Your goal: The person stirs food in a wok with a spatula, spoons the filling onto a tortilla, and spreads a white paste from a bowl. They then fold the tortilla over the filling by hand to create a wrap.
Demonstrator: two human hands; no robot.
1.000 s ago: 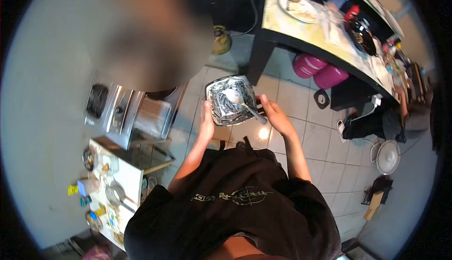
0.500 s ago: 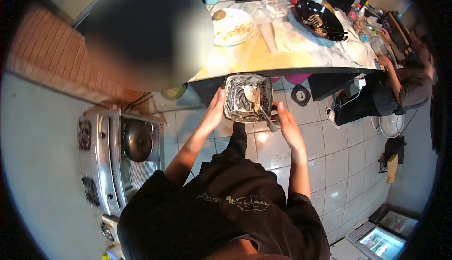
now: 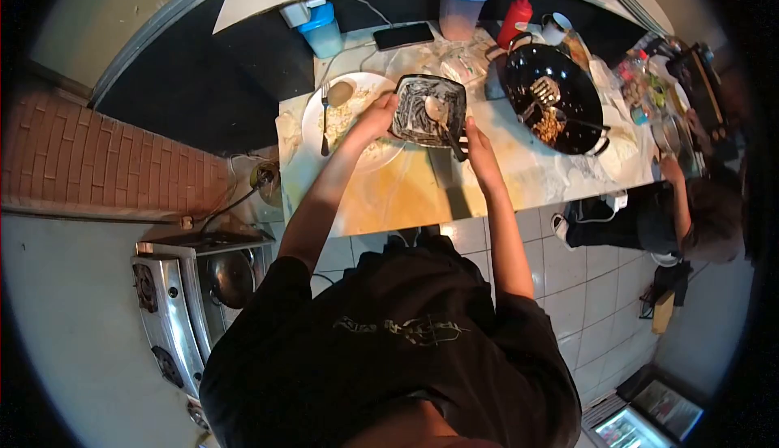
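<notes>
My left hand (image 3: 376, 118) and my right hand (image 3: 481, 154) hold a square black bowl (image 3: 411, 105) between them, one at each side, above the table. Whitish residue smears the bowl's inside. A metal spoon (image 3: 436, 109) lies in it, its handle toward my right hand. Left of the bowl, partly behind my left hand, is a white plate (image 3: 311, 133) with crumbly food, a fork (image 3: 325, 119) and a brownish round thing (image 3: 340, 92). To the right stands a black wok (image 3: 572, 75) with a slotted spatula (image 3: 545, 91) and browned food bits (image 3: 550, 128).
At the table's back are a blue-lidded container (image 3: 462, 14), a blue-topped tub (image 3: 322, 32), a phone (image 3: 403, 36), a red squeeze bottle (image 3: 514, 19) and a mug (image 3: 557, 28). Another person (image 3: 698, 221) works at the right. A gas stove (image 3: 169, 310) stands at lower left.
Both hands have carried the bowl and spoon forward from over the floor to over the table. The view has come closer to the table, and the large blurred shape at upper left is gone.
</notes>
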